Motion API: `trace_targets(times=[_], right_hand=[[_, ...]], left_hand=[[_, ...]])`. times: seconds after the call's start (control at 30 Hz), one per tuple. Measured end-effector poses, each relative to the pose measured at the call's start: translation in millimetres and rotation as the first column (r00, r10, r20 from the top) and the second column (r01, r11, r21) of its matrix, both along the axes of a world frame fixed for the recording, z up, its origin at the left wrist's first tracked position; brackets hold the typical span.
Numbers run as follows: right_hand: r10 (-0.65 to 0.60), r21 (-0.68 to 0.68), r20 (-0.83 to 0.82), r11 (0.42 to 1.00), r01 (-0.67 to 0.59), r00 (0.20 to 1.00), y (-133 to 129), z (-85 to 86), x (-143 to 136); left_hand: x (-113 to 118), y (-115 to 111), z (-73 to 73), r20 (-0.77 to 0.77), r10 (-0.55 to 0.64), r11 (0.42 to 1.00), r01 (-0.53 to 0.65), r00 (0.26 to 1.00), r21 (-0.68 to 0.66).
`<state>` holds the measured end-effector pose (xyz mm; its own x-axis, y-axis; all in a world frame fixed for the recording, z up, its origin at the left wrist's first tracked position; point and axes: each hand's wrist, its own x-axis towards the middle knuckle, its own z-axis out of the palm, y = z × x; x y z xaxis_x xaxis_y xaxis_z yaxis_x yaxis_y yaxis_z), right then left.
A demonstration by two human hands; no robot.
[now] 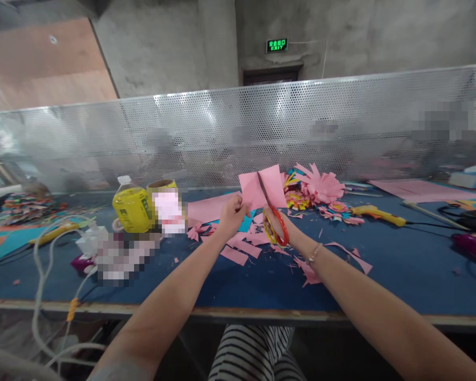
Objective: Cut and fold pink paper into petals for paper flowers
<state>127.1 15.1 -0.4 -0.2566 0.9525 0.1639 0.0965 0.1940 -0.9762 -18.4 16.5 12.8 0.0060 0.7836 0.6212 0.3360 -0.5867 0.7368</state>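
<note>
"What does your left hand [233, 214] have?"

"I have the lower left corner of a pink sheet [249, 188] pinched between thumb and fingers, raised above the blue table [230, 291], toward its far edge."

"And your right hand [290, 228]?"

"It's closed around the handles of the scissors [284, 232], one loop red, one yellow. The dark blade slants up to the left across my sheet, to its top edge. I can't tell how far apart the blades are."

"What lies under your hands?"

"Pink scraps [234, 256], scattered over the middle of the table, with a piece of blue paper [246, 222] among them. A long pink strip [204, 209] lies behind my left wrist, nearer the far edge."

"Anything to the right?"

"A big fringed pink flower [323, 185] sits near the far edge, beside smaller coloured ones. Further toward the right edge I see a yellow glue gun [381, 214], and behind it a large pink sheet of paper [416, 189] close to the far right corner."

"To the left?"

"A bottle with a yellow label [133, 209] stands upright, a yellow roll [162, 184] just beside it. What's in front of the roll is too blurred to name. A perforated metal panel [222, 121] rises along the far edge."
</note>
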Motion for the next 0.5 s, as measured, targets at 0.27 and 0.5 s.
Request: trace_targets(times=[0.27, 0.5], right_hand=[[-0.052, 0.079, 0.057, 0.996, 0.047, 0.997, 2.0, -0.7, 1.3], [0.026, -0.038, -0.095, 0.999, -0.029, 0.995, -5.3, 6.8, -0.2]], left_hand=[[-0.2, 1.9, -1.1, -0.011, 0.026, 1.000, -0.027, 1.000, -0.002], [2.9, -5.0, 2.0, -0.002, -0.024, 0.999, 0.024, 1.000, -0.043]])
